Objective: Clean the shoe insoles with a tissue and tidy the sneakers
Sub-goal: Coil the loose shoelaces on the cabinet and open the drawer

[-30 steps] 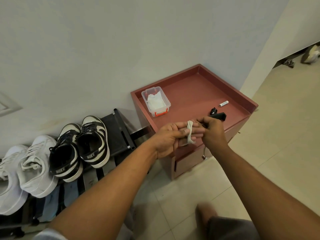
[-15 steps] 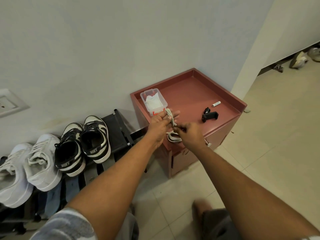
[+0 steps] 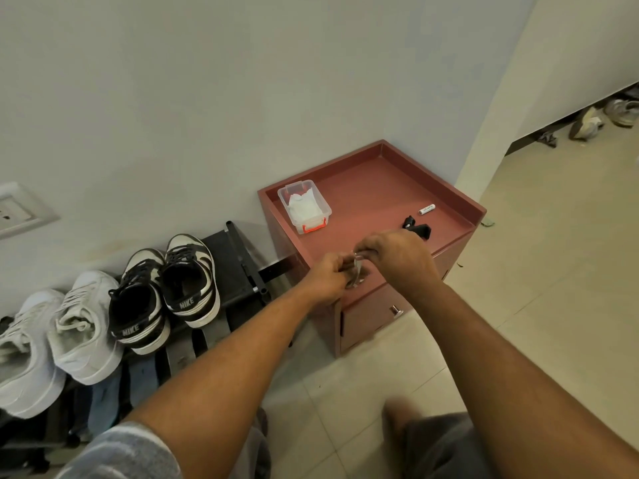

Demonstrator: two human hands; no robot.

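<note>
The white lace (image 3: 358, 273), mostly hidden and blurred, lies between the hands: left hand (image 3: 326, 276) grips it from 9 o'clock, right hand (image 3: 397, 259) pinches from 3 o'clock.

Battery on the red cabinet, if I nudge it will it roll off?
It would likely roll: the battery is a small cylinder lying on its side on the flat top. Probably not off, since the raised rim of the cabinet should stop it.

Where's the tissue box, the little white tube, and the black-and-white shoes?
Tissue box (image 3: 311, 221): head view, front wall.
White tube (image 3: 426, 209): head view, its middle.
Black-and-white shoes (image 3: 186, 302): head view, heel of the shoe nearer the cabinet (image 3: 373, 195).
</note>
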